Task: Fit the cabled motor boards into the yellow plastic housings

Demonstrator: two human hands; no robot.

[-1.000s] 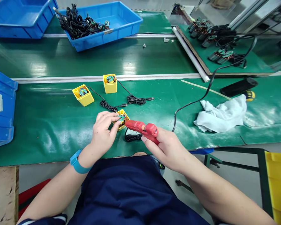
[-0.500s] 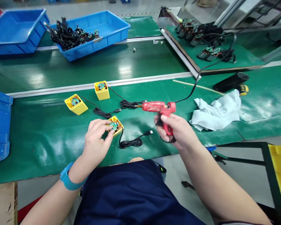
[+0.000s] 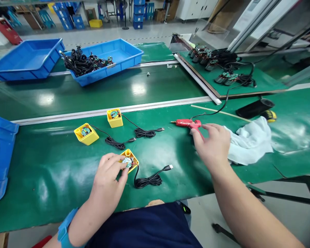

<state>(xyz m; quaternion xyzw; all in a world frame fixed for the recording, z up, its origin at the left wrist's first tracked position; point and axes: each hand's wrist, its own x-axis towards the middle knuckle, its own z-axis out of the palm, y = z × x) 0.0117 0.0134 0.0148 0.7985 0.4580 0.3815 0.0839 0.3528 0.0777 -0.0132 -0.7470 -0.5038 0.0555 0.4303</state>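
My left hand (image 3: 109,175) pinches a small green circuit board (image 3: 127,162) that sits on a yellow plastic holder (image 3: 133,159) with a coiled black USB cable (image 3: 147,181) attached. A red hot glue gun (image 3: 188,123) lies on the green mat, its black cord running up and away. My right hand (image 3: 212,146) hovers open right beside the gun's handle, holding nothing. Two more yellow holders (image 3: 86,134) (image 3: 114,118) with boards and black cables stand farther up the mat.
A crumpled white cloth (image 3: 250,141) lies right of my right hand, near a black cylinder (image 3: 254,108) and a yellow-and-black tool handle (image 3: 270,116). Blue trays (image 3: 105,65) stand beyond the rail, one holding cables. Wound motor parts lie on a green board (image 3: 222,75).
My right hand has let go of the glue gun, which now lies on the mat. The view has tilted up and shows more of the far room. My left hand stays on the board.
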